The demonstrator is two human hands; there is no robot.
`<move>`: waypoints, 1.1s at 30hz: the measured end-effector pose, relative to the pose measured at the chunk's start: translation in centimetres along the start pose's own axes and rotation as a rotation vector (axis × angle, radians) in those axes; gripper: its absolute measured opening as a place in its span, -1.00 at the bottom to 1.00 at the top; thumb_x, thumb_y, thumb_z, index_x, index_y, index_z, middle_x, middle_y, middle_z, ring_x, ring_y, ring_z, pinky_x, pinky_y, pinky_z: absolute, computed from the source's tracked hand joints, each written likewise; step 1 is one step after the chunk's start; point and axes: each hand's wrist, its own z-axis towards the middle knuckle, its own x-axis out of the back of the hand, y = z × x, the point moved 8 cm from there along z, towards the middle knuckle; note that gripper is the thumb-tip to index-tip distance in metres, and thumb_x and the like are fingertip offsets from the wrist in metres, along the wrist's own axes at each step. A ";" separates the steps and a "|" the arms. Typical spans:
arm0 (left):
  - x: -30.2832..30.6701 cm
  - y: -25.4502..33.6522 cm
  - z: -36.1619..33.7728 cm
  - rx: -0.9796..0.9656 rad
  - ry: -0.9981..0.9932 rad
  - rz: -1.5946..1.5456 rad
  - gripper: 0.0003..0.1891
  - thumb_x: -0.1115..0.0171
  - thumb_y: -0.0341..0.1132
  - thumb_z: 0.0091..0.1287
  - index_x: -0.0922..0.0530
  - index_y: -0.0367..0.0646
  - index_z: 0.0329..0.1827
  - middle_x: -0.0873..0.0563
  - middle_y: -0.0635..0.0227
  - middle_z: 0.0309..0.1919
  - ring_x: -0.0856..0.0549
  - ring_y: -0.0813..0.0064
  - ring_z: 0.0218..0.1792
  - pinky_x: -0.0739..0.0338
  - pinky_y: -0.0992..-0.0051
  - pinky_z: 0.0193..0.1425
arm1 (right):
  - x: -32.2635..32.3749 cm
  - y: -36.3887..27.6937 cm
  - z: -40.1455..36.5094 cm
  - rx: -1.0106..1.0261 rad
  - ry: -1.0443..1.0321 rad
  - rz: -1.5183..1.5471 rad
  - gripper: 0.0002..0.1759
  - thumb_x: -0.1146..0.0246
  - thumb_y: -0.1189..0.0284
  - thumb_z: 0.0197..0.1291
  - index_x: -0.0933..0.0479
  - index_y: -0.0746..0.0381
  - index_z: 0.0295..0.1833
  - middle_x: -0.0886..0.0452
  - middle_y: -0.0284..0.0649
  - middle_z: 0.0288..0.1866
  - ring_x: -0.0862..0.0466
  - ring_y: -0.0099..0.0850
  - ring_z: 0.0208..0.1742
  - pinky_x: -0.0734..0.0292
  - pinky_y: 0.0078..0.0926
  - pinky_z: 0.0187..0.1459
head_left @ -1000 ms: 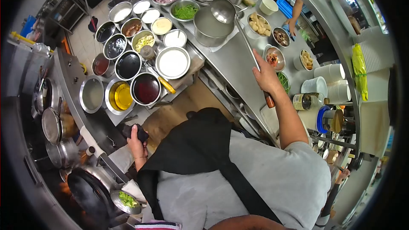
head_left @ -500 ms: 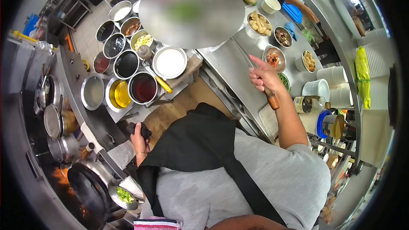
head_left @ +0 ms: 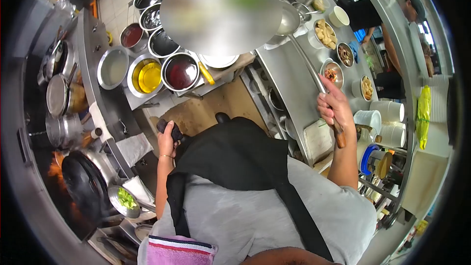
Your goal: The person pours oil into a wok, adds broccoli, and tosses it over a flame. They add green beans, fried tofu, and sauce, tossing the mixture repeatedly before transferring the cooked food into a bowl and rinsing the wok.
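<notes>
My right hand (head_left: 336,105) is closed around the wooden-ended handle of a long metal ladle (head_left: 307,61). The ladle's round bowl reaches over the steel counter, partly under a blurred oval. Beside its shaft stands a metal bowl of shredded orange food (head_left: 331,74). Low at the left, my left hand (head_left: 167,143) grips a bunched dark cloth (head_left: 170,128). Ahead of that hand are a pot of yellow oil (head_left: 149,76) and a pot of dark red liquid (head_left: 180,71).
A black wok (head_left: 81,186) sits over flames at the lower left, near a strainer with chopped greens (head_left: 125,200). Stacked white bowls (head_left: 387,111) line the right side. Another person (head_left: 365,17) stands beyond the counter. A blurred oval hides the top middle.
The view has shifted, with the pots now higher and the counter further right. My right hand keeps the ladle, whose bowl now shows over the counter. My left hand still holds the cloth.
</notes>
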 end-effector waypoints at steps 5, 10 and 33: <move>4.2 -1.4 0.5 0.024 -0.001 -0.054 -0.61 -0.43 0.06 0.38 -0.64 -0.11 -0.15 -0.73 0.36 -0.44 -0.70 0.57 -0.60 -0.30 0.59 -0.71 | -7.0 1.0 -3.7 -0.017 -0.055 -0.180 -0.22 -0.15 0.59 0.44 -0.12 0.22 0.73 -0.29 -0.48 -0.55 -0.24 -0.72 -0.72 -0.12 -0.70 -0.76; 11.6 -5.5 1.2 0.034 -0.003 -0.146 -0.62 -0.43 0.04 0.40 -0.66 -0.12 -0.15 -0.75 0.37 -0.47 -0.68 0.59 -0.61 -0.33 0.58 -0.70 | -18.4 4.3 -4.5 -0.057 -0.280 -0.354 -0.19 -0.17 0.59 0.42 -0.11 0.22 0.74 -0.33 -0.49 -0.62 -0.27 -0.70 -0.75 -0.15 -0.67 -0.78; 57.4 0.4 -8.7 -0.395 1.295 0.445 -0.49 -0.41 -0.17 0.26 -0.64 -0.09 0.28 -0.73 0.11 0.23 -0.75 -0.07 0.15 -0.66 0.08 0.25 | -82.8 40.8 -7.1 -0.078 -1.541 -0.970 -0.14 -0.21 0.59 0.35 -0.11 0.20 0.73 -0.45 -0.38 -0.47 -0.34 -0.64 -0.69 -0.26 -0.55 -0.70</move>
